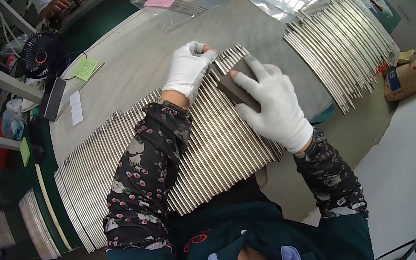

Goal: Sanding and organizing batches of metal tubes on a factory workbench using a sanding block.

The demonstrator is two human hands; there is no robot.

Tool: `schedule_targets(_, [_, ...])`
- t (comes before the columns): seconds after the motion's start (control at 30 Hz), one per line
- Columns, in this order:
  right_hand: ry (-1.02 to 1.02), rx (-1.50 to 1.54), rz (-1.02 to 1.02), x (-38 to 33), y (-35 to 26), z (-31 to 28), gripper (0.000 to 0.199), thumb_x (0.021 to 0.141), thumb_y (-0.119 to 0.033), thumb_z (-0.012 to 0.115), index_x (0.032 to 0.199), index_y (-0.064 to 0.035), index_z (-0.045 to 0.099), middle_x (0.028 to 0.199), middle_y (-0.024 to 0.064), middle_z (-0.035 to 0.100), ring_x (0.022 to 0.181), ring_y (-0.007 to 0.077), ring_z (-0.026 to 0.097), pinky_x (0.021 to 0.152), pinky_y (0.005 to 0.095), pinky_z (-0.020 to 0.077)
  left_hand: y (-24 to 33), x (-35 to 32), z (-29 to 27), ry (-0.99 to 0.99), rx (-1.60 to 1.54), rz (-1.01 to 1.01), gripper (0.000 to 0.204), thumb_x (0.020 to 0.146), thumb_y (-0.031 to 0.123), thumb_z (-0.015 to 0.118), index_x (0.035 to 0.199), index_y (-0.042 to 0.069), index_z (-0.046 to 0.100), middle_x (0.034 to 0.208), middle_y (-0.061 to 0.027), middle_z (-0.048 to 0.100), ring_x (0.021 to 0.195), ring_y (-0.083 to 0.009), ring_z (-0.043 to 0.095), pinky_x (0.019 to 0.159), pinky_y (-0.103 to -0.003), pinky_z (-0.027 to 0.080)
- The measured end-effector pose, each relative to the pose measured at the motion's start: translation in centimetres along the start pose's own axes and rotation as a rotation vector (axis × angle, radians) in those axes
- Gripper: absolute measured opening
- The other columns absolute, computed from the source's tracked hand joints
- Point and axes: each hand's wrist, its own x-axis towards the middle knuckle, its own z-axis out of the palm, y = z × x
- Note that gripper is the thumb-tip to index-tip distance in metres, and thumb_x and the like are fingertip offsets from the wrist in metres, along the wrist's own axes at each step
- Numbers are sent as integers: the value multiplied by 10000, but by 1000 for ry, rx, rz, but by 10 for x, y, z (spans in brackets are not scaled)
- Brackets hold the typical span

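Big table [150,56] is covered with a long row of metal rods [212,151], with a second batch [343,45] off to the right. Left hand [187,69] rests curled on the rods, gripping nothing. Right hand [272,102] grips a dark block [238,87], pressed against the rods.

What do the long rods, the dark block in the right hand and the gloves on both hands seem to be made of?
The rods look like bare metal, likely steel: silvery with bright glints along each. The dark block under the right hand looks matte grey-brown and dull, perhaps an abrasive sponge; the picture leaves it open. The left hand and the right wear white gloves that look like soft knitted fabric, with folds and no shine.
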Motion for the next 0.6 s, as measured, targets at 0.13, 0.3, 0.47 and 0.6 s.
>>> schedule_targets(0.13, [215,-234,316,-17,38,-9,505,746,-194,731,1222,-34,683,1305,249,594,1073,392,597,945,474,487,-4,9,-4,14,272,50,209,904,142,722,1047,-5,681,809,-10,675,685,-95,584,669,-246,494])
schedule_targets(0.3, [147,-201,400,-51,71,-8,538,757,-181,756,1256,-3,663,1343,258,576,1096,398,592,985,467,474,1,1,-3,172,1029,322,392,825,270,763,1105,9,680,1061,-130,696,989,-284,643,879,-366,523])
schedule_targets(0.47, [270,343,508,-64,78,-9,559,808,-115,732,1339,9,608,1383,238,567,1203,359,580,1061,418,449,-2,-49,33,-315,1132,860,720,868,452,698,1406,15,501,1519,-262,400,1415,-408,399,1171,-544,318])
schedule_targets(0.6, [280,910,717,-59,74,-18,541,884,-64,659,1404,32,542,1388,175,581,1262,249,565,1089,351,431,-15,-84,50,-616,1091,855,750,875,516,655,1428,35,495,1536,-257,377,1450,-404,344,1192,-611,219])
